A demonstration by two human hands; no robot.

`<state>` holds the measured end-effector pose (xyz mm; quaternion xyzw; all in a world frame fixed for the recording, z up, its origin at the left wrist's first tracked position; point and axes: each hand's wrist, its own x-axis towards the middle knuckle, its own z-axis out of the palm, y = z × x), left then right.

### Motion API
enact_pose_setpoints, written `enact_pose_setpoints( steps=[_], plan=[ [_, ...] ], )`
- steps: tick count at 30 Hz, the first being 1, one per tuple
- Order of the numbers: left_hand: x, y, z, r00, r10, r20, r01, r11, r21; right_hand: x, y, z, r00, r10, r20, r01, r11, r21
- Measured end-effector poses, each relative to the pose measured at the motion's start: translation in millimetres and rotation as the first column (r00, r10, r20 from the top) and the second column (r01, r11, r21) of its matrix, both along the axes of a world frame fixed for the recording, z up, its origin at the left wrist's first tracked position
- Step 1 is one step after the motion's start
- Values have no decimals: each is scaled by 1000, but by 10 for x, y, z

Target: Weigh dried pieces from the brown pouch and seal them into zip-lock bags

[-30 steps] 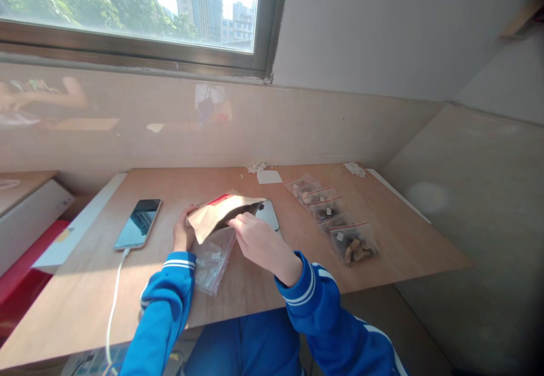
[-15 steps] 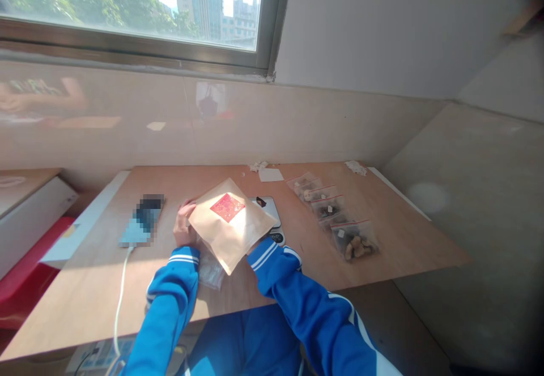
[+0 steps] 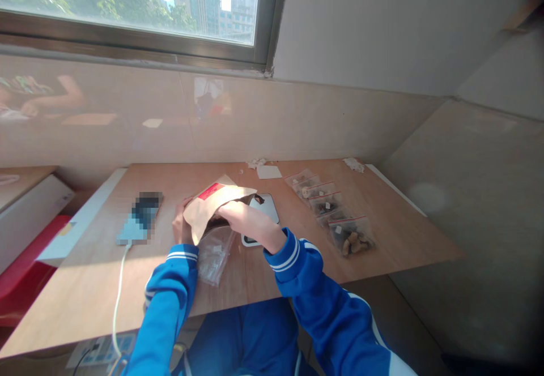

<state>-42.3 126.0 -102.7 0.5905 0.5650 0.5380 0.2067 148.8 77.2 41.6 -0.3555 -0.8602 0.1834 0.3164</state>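
Note:
A brown paper bag (image 3: 202,209) with a red label is tilted above the table, its mouth facing right. At its left edge, my left hand (image 3: 182,223) grips it, with the fingers partly behind the paper. My right hand (image 3: 249,220) reaches into the bag's mouth, so its fingers are hidden. Beneath lies a clear zip bag (image 3: 215,257), its contents hard to make out. Partly behind my right hand is a white digital scale (image 3: 268,209) with a small dark piece (image 3: 259,199) on it.
Several clear zip bags (image 3: 325,203) with dried pieces lie in a row at right, the nearest holding brown chunks (image 3: 355,244). A phone (image 3: 142,217) with a white cable (image 3: 119,297) lies at left. White paper (image 3: 269,172) and crumpled tissue (image 3: 353,165) lie along the back.
The paper bag has tipped so that its mouth faces my right hand. My right hand has come out from behind the bag, and its fingers are now inside the mouth.

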Motion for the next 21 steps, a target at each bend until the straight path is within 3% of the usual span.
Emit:
enact_pose_setpoints(
  steps=[4,7,9,12,15,18,21],
  plan=[
    [-27,47,-83,999,47,-23,-48,996,-69,216,-114,381,991,97,95,-101,994,38],
    [-44,132,-155,996,76,-45,-83,982,-170,400,-149,554,994,68,-85,-65,997,42],
    [-54,187,-186,997,52,-57,-63,975,-214,560,-134,495,962,-14,-273,15,1000,3],
    [-70,234,-200,998,29,-59,-43,968,-248,789,-73,110,849,-228,-476,199,974,-112],
    [-82,234,-190,997,40,-67,-57,960,-276,887,-1,-458,768,-393,-506,313,919,-239],
    [-85,219,-179,997,42,-71,-61,957,-285,835,46,-915,790,-417,-451,313,905,-288],
    [-88,216,-183,995,45,-85,-68,956,-284,766,48,-1122,834,-403,-376,337,913,-231]
  ],
)
